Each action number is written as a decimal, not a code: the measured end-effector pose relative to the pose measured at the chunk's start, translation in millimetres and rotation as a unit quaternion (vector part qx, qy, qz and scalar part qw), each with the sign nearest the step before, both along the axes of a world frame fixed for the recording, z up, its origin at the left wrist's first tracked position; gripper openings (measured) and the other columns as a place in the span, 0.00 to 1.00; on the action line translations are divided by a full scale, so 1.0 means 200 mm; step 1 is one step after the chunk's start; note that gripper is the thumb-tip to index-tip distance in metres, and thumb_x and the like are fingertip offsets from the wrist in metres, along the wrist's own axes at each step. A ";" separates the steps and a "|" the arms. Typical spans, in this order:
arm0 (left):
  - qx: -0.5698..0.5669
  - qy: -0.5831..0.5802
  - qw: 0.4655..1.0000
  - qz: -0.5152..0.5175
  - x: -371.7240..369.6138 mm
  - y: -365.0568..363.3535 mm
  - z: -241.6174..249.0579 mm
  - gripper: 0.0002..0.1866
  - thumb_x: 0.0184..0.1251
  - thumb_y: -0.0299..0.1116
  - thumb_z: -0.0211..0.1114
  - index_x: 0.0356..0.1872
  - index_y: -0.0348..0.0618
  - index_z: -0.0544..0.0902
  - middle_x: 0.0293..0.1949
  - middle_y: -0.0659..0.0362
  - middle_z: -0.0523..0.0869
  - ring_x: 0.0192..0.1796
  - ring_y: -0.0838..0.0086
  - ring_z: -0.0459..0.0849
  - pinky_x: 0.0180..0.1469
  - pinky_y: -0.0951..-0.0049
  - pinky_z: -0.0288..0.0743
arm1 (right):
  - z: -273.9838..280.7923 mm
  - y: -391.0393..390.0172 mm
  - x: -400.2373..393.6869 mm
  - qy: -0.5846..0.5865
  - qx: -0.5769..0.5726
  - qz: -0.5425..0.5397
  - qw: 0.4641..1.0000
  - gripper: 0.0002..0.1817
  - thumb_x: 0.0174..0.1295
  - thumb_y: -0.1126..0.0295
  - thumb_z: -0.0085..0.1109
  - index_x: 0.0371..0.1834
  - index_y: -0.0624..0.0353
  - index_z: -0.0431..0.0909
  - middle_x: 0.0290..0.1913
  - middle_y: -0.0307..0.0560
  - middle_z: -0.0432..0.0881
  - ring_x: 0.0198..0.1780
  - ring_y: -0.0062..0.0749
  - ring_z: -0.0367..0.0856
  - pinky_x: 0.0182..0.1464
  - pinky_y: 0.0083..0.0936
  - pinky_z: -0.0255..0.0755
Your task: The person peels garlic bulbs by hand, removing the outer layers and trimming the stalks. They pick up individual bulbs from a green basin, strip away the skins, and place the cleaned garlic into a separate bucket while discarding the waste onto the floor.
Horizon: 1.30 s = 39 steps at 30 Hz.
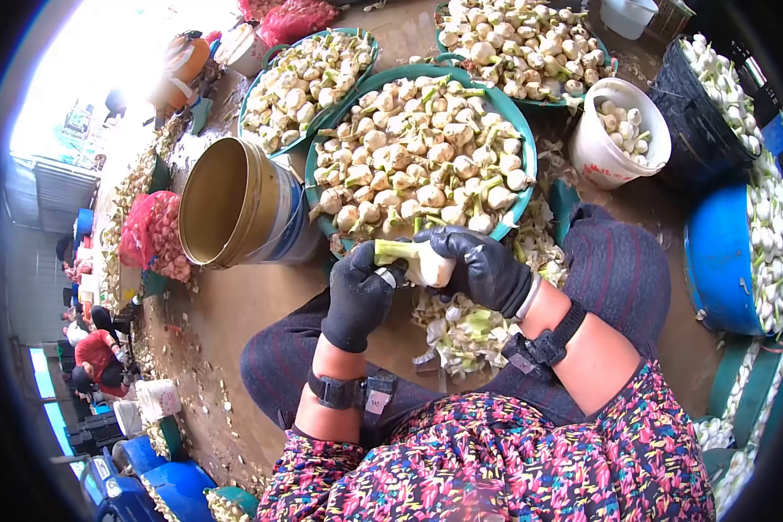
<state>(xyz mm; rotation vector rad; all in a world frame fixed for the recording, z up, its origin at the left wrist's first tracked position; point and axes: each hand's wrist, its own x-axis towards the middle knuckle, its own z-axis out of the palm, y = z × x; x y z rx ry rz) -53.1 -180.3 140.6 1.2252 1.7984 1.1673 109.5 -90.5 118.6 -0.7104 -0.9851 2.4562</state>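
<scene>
A fresh garlic bulb (432, 268) with a short pale green stem is held up in front of me, over the near rim of a green tub. My right hand (487, 268), in a black glove, is closed around the bulb's right side. In a matching glove, my left hand (358, 296) is closed at the stem end, with a small whitish band or strip by its thumb. Untrimmed garlic bulbs fill the large green tub (531, 143) just beyond my hands. Peeled skins and leaves (470, 335) lie heaped between my legs.
An open, paint-style bucket (222, 204) stands left of the tub. To the right are a white bucket (618, 165) with several cleaned bulbs, a black tub (683, 109) and a blue barrel (722, 252), both full. A red mesh sack (157, 239) and a person (100, 357) are at left.
</scene>
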 end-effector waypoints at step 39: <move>0.079 -0.321 0.937 0.109 -0.19 0.01 -0.12 0.14 0.62 0.31 0.56 0.45 0.33 0.75 0.34 0.53 0.82 0.34 0.67 0.83 0.38 0.67 0.79 | 0.01 -0.05 0.00 -0.249 0.579 0.395 0.668 0.15 0.49 0.66 0.54 0.38 0.61 0.80 0.34 0.59 0.81 0.40 0.50 0.80 0.43 0.37 0.72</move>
